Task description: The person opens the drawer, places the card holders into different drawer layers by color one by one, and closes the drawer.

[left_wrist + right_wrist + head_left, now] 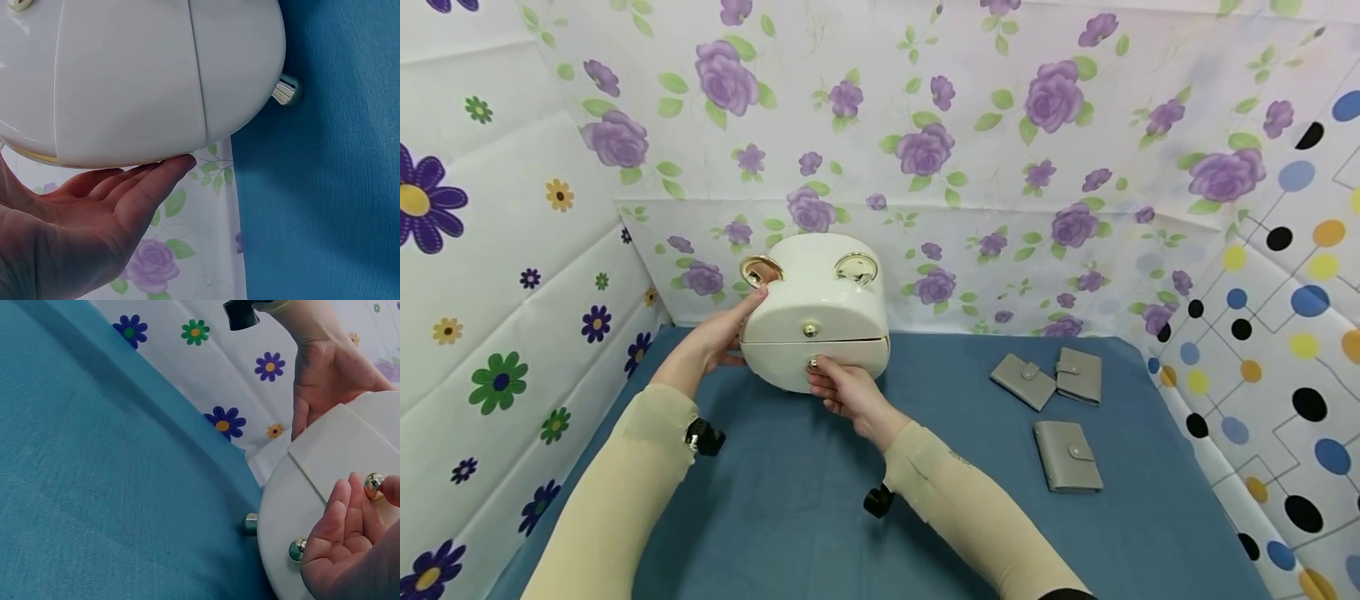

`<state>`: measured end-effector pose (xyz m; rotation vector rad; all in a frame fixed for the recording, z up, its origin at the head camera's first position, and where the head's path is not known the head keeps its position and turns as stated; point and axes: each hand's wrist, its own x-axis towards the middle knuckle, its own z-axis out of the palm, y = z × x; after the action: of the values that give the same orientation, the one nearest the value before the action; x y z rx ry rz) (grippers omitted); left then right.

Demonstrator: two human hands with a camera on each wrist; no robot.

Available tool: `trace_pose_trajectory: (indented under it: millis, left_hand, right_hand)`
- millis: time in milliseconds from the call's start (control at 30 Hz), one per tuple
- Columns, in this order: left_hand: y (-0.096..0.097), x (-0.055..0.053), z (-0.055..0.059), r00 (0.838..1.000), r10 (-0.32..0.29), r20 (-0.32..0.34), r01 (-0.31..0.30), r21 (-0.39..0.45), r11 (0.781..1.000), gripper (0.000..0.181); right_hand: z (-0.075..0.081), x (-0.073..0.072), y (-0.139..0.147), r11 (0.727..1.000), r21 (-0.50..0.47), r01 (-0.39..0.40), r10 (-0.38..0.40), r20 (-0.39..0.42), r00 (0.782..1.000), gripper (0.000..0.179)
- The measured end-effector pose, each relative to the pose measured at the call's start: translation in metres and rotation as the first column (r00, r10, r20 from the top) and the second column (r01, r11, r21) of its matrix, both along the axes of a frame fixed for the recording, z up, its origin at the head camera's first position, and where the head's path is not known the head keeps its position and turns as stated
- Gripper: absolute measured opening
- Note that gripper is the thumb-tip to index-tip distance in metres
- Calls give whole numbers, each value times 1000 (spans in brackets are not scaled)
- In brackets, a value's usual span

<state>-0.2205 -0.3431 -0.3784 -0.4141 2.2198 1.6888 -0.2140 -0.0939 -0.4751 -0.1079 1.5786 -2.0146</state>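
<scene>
Nearest me, a pale sleeve [977, 508] runs to the right hand [853, 393], thumb and finger pinching a gold knob [813, 363]. Grey wallets [1067, 458] lie well right of those fingertips, likely out of the way. Just past the pinch sits the white box [812, 308], its left side against the left hand [711, 340], fingers nearly straight, probably steadying it. Flowered cloth [970, 200] hangs behind.

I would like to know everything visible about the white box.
The box is glossy, rounded and plastic-looking, with two gold fittings on top, gold feet, and two front knobs split by a thin seam. It stands on the blue cloth; the left hand touches its side, the right hand pinches the lower knob.
</scene>
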Motion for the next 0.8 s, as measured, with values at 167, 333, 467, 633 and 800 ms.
trace_pose_trajectory:
  millis: [167, 333, 467, 633, 800]
  left_hand:
    - [-1, -2, -1, 1000, -19, 9, 19, 5, 1000, 118]
    - [-2, -5, -2, 1000, -24, 7, 24, 6, 1000, 119]
    - [-2, -4, -2, 1000, -20, 6, 20, 11, 1000, 119]
    - [0, -2, -1, 1000, -11, 7, 11, 21, 1000, 119]
    - [0, -4, -1, 1000, -5, 8, 5, 16, 1000, 121]
  right_hand:
    - [2, -2, 0, 1000, 7, -9, 9, 17, 1000, 40]
    - [7, -5, 0, 1000, 9, -15, 15, 34, 999, 35]
    - [13, -7, 0, 1000, 15, -10, 9, 55, 998, 29]
    - [14, -7, 1, 1000, 28, -9, 8, 54, 999, 30]
    - [11, -6, 2, 1000, 10, -21, 21, 43, 999, 37]
